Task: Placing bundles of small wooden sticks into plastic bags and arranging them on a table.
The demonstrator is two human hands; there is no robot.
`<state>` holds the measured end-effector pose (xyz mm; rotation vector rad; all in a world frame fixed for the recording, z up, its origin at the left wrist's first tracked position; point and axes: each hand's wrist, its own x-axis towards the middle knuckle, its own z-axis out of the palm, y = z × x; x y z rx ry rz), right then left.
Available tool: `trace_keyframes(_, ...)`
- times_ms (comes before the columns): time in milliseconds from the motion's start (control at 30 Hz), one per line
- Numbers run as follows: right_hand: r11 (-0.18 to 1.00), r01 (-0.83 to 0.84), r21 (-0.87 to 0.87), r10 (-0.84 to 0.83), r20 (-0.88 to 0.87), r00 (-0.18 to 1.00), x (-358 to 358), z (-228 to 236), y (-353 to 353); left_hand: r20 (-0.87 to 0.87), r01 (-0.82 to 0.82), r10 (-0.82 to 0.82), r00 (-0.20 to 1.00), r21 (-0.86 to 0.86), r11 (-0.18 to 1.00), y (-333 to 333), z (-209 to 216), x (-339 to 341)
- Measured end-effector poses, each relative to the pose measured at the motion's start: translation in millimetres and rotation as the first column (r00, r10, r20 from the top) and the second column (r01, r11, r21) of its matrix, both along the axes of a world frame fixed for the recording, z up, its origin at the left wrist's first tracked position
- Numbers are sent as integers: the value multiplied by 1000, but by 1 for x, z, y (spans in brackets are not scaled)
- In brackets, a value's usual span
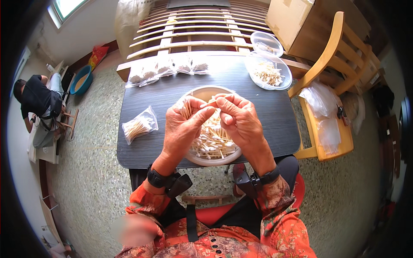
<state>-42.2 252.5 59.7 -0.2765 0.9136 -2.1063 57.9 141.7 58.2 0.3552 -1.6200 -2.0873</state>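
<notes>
My left hand (180,129) is closed round a small bundle of cotton swabs (185,107), with their sticks upright between palm and fingers. My right hand (247,124) pinches a cotton swab (210,103) lying crosswise, its end close to the left fingertips. Whether more than one swab is in that pinch, I cannot tell. Both hands hover over a round pale bowl (209,163) heaped with loose cotton swabs (215,139); the hands hide part of it. To the left, a clear bag filled with swabs (140,124) lies on the dark table (142,152).
Several filled clear bags (165,66) line the table's far edge. Two clear tubs (282,85) (277,50) with swabs stand far right. On a wooden chair (340,150) lie plastic bags (320,101). Slatted wood (189,43) and a carton (288,17) stand behind; another person (41,101) sits at left.
</notes>
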Motion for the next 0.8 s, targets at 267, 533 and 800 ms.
trace_keyframes(267, 997, -75, 26, 75, -24, 997, 4, -2, 0, -88, -55, 73, 993, 191, 980, -3, 2, 0)
trace_keyframes(533, 991, -110, 73, 118, -124, 985, 7, 0, -1, -136, 21, 13, 991, 248, 968, -8, -3, 2)
trace_keyframes(800, 987, -122, 108, 138, -159, 978, 10, 2, -1, -145, 95, -58, 988, 266, 959, -8, -3, 3)
